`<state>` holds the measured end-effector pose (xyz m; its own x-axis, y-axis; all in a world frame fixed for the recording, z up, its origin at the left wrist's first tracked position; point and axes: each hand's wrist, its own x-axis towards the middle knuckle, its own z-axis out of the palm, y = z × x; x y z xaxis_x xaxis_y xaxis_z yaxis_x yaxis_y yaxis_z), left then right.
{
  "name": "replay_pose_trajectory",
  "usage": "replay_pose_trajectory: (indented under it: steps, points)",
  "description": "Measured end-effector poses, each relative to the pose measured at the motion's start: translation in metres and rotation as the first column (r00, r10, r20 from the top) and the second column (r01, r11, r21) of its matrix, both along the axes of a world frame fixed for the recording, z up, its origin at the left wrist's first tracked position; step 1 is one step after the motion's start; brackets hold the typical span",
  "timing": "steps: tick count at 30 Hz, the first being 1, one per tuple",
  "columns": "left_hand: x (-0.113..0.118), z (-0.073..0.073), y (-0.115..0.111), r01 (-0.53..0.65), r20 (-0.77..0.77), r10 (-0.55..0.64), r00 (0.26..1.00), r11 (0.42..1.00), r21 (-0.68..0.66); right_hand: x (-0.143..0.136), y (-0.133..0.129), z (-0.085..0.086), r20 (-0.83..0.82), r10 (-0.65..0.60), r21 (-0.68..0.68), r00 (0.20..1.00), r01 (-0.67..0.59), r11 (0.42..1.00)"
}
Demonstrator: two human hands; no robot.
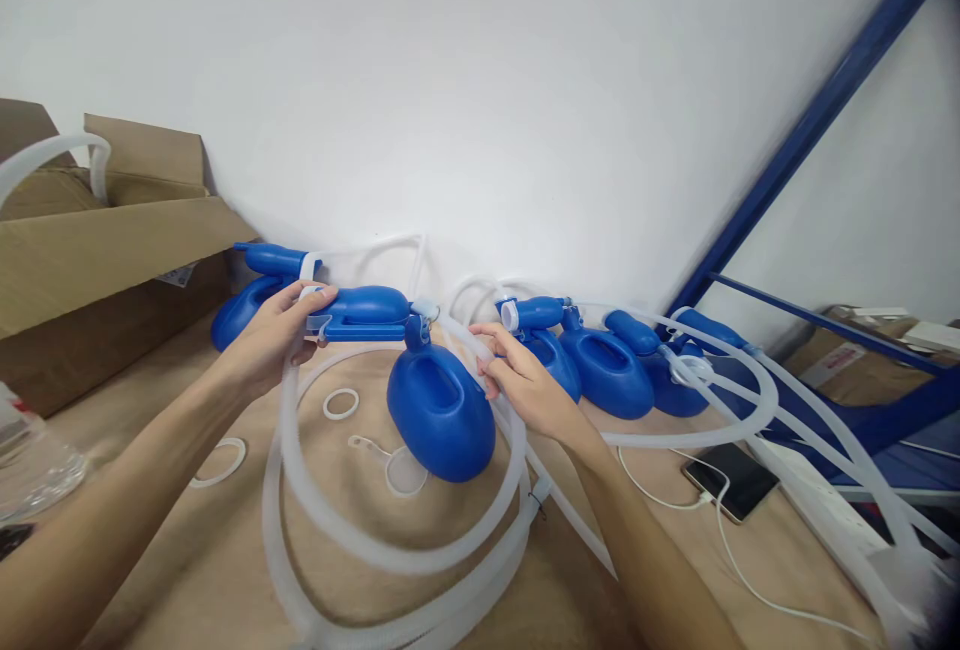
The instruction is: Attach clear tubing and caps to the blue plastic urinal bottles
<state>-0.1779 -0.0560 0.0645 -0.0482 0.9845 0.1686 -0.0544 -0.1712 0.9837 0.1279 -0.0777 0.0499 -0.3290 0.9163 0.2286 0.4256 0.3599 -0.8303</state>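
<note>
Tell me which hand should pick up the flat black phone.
Right, most likely. The right hand is nearer the phone, though it must first release the translucent white hose. The left hand is farther off and holds a blue plastic cylinder.

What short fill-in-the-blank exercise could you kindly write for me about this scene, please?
1. The left hand grips a cylindrical piece coloured ____.
2. The right hand touches a long, whitish, flexible ____.
3. The cardboard box stands on the person's ____ side.
4. The thin cable near the dark phone is ____.

Missing words: blue; tube; left; white.
</note>
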Motion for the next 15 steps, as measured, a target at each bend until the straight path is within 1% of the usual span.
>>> replay_pose_trajectory:
  steps: [2,4,7,10,13,15]
  points:
    - [-0.001,0.001,-0.001,0.021,0.045,-0.022,0.999,0.999,0.031,0.001,-0.004,0.006,0.087,-0.054,0.048,0.995,0.05,0.998]
    - [-0.003,0.002,-0.002,0.044,0.077,-0.049,0.996,0.997,0.056,0.002,-0.006,0.009,0.155,-0.106,0.14,0.982,0.084,0.987]
    - [-0.005,0.003,-0.002,0.05,0.087,-0.056,0.995,0.996,0.068,0.006,-0.003,0.011,0.204,-0.137,0.232,0.969,0.088,0.969]
    - [-0.006,0.002,-0.002,0.046,0.072,-0.049,0.996,0.997,0.055,0.01,0.0,0.012,0.216,-0.139,0.262,0.966,0.079,0.962]
    - [-0.006,0.0,-0.001,0.066,0.055,-0.068,0.996,0.997,0.044,0.012,0.001,0.014,0.215,-0.134,0.277,0.967,0.071,0.958]
    - [-0.007,-0.002,0.0,0.088,0.015,-0.088,0.996,0.996,0.033,0.012,0.001,0.014,0.221,-0.127,0.272,0.967,0.064,0.96]
